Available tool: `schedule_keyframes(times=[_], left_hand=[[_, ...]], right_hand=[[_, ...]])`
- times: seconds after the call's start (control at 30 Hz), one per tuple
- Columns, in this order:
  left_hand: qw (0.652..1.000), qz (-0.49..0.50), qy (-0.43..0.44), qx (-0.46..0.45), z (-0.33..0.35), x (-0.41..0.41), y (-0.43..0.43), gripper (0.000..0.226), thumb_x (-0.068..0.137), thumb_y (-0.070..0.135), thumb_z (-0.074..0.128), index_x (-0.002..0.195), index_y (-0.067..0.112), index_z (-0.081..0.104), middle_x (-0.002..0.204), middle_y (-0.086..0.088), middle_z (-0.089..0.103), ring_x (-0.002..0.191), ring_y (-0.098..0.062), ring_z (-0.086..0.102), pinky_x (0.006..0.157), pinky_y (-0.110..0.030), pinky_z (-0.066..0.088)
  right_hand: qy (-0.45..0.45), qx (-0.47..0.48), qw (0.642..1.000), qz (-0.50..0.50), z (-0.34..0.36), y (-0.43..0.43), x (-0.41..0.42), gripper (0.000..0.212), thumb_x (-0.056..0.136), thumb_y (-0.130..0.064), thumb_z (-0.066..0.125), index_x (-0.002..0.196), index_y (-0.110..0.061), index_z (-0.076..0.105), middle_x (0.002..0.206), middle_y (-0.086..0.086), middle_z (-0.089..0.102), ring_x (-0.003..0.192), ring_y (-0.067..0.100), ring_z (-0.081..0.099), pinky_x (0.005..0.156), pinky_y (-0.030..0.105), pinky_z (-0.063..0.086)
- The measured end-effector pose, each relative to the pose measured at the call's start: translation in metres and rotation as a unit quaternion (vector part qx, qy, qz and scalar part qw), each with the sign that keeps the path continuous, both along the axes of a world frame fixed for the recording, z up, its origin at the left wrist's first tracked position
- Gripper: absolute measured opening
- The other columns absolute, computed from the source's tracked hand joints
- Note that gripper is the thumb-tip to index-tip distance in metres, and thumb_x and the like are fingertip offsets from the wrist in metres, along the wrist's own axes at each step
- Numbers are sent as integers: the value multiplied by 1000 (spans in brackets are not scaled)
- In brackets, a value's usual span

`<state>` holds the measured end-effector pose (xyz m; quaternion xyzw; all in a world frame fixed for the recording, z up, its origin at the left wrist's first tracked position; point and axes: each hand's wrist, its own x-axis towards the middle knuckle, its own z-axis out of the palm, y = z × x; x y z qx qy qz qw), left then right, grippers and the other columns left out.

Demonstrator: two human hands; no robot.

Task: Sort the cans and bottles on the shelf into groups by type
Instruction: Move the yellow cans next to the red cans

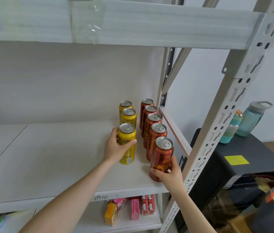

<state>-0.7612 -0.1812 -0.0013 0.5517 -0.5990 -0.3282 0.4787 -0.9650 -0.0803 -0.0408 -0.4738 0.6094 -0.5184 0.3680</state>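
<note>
On the white shelf board (pixel 48 158) two rows of tall cans run from front to back. The left row holds three yellow cans; my left hand (pixel 116 147) is wrapped around the front yellow can (pixel 127 145), which stands upright on the board. The right row holds several red cans (pixel 151 121). My right hand (pixel 168 172) grips the lower part of the front red can (pixel 162 155), which leans slightly near the shelf's front edge. No bottles show on this shelf.
A perforated metal upright (pixel 217 132) stands right of the red row. The upper shelf beam (pixel 132 22) overhangs. Small boxes (pixel 135 209) sit on the shelf below. Two water bottles (pixel 250 118) stand on a black unit to the right.
</note>
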Motion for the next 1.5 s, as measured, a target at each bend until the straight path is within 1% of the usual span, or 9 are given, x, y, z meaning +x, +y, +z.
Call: schedule_keyframes(times=[0.1,0.2,0.4,0.53,0.7,0.83,1.03,1.33,1.5], left_hand=[[1000,-8,6,6,-3,-1,1,61,69,44,85,118,36,50,101,26,63,98,-3,62,87,-33,53],[999,-18,15,24,-9,-1,5,64,70,43,85,122,35,49,106,21,63,99,-5,62,87,-30,51],[996,-28,25,81,-39,5,19,66,71,19,86,122,29,47,102,12,59,95,-15,62,74,-13,47],[995,-21,33,93,-48,5,12,72,63,21,91,121,31,49,101,9,62,95,-19,65,83,-26,50],[995,-20,39,87,-44,0,2,67,69,13,87,123,26,51,104,5,61,91,-15,62,73,-15,47],[996,-23,27,87,-42,-3,-8,68,70,15,87,128,22,52,107,4,61,95,-18,61,82,-25,47],[995,-20,37,89,-43,-4,-22,71,67,11,88,129,18,54,106,-2,64,98,-22,65,86,-29,51],[995,-22,36,90,-42,-4,-27,70,69,10,86,130,16,52,106,-3,62,93,-20,63,79,-22,48],[996,-22,21,88,-41,-4,-25,71,70,13,87,132,17,51,108,1,60,95,-19,60,85,-26,47]], right_hand=[[4,6,1000,5,-3,-2,-1,65,67,-20,88,118,-33,49,107,-16,63,98,3,62,74,17,49],[-3,19,1000,7,-6,-2,-3,74,66,-21,89,123,-33,44,109,-18,60,99,1,58,73,15,46],[-9,24,1000,13,-20,1,-13,79,63,-17,91,128,-29,47,121,-11,59,110,7,56,85,25,50],[-10,15,1000,18,-19,2,-15,74,64,-13,90,125,-28,51,118,-10,61,109,7,58,77,18,50],[-13,17,1000,19,-20,-1,-16,75,63,-14,90,126,-27,51,119,-9,62,108,5,58,72,14,50],[-13,20,999,22,-18,-3,-16,73,64,-14,90,125,-27,51,118,-11,62,109,4,58,73,14,50],[-15,20,999,20,-18,-5,-15,72,64,-13,90,122,-30,52,117,-12,61,108,3,57,71,11,50],[-17,26,999,24,-17,-5,-14,71,66,-16,89,124,-31,51,118,-14,61,109,2,57,70,10,49],[-10,30,999,21,-16,-5,-13,73,67,-18,89,127,-30,49,120,-13,60,109,4,57,72,14,48]])
